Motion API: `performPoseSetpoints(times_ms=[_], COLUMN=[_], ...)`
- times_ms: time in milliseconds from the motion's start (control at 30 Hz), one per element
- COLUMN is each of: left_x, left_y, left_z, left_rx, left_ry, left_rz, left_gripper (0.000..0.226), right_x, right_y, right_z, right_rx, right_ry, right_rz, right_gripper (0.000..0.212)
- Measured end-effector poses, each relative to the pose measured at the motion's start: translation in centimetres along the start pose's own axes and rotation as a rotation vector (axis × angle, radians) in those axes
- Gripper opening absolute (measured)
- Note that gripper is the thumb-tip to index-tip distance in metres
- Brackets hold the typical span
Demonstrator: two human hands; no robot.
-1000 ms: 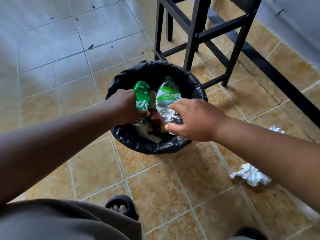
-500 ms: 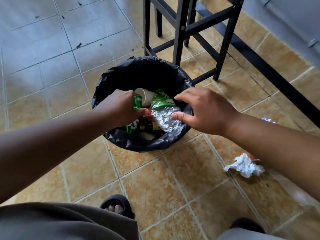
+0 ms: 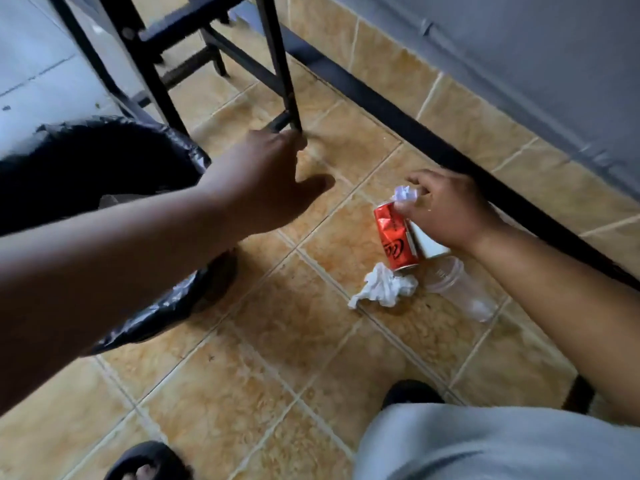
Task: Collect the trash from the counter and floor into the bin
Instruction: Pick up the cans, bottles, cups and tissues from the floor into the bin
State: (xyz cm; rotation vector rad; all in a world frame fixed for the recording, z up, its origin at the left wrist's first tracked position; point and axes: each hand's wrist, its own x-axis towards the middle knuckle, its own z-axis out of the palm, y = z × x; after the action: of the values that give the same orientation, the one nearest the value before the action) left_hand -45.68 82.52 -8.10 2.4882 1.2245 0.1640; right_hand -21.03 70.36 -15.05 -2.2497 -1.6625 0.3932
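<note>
Tan floor tiles [image 3: 284, 341] run under us, with our sandalled feet at the near edge and a dark baseboard along the grey wall beyond.

Our right hand [image 3: 446, 213] is down on the floor litter, its grip pinched on a small crumpled paper ball [image 3: 403, 194] and resting against the top of a dented red can [image 3: 394, 237]; we cannot tell whether the can itself is already held. Just nearer to us than that grip lies a crumpled white tissue [image 3: 384, 289], touching the can's lower end. Beside the can, on the side toward our wrist, a white paper piece [image 3: 427, 244] sits partly under the hand, and a clear plastic cup [image 3: 457, 285] lies on its side just below it.

Our left hand [image 3: 270, 181] hovers loose and holding nothing, well to the left of the right grip, in front of a black stool leg [image 3: 287, 98].

The bin [image 3: 162, 306], lined with a black bag, sits further left, mostly hidden behind our left forearm. Its contents are out of sight.

We judge the task partway: at least five floor pieces remain, and no worktop is visible. Open tile lies between the litter and the bin; the stool legs and the baseboard crowd the far side.
</note>
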Motion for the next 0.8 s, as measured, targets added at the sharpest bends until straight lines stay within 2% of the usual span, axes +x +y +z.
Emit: performPoseSetpoints(times_ms=[133,267,400,500,667,800], left_x=[2.2,3.4,4.7,5.5,5.3,5.6], left_y=[4.5,6.7,7.7,8.0,8.4,8.5], left_z=[6.8,14.1,19.5,22.7,26.2,27.3], left_rx=[-0.044,-0.12,-0.274,-0.405,-0.487,-0.521], left_ry=[-0.117,-0.286,-0.391,-0.39,-0.402,-0.392], left_rz=[-0.035,-0.17,-0.331,-0.479,-0.518,-0.548], left_gripper=[0.064,0.068,0.06,0.049,0.047,0.048], right_x=[-2.9,-3.9,-3.3,-3.1,-3.2,-3.3], right_y=[6.5,10.1,11.8,12.6,13.3,13.2], right_z=[2.6,4.8,6.1,6.8,7.7,8.3], right_rx=[-0.041,-0.093,-0.113,-0.094,-0.068,-0.049], right_ry=[-0.02,-0.088,-0.103,-0.113,-0.157,-0.164], right_rz=[0.195,0.354,0.448,0.489,0.51,0.544], right_gripper=[0.043,0.047,0.053,0.061,0.068,0.063])
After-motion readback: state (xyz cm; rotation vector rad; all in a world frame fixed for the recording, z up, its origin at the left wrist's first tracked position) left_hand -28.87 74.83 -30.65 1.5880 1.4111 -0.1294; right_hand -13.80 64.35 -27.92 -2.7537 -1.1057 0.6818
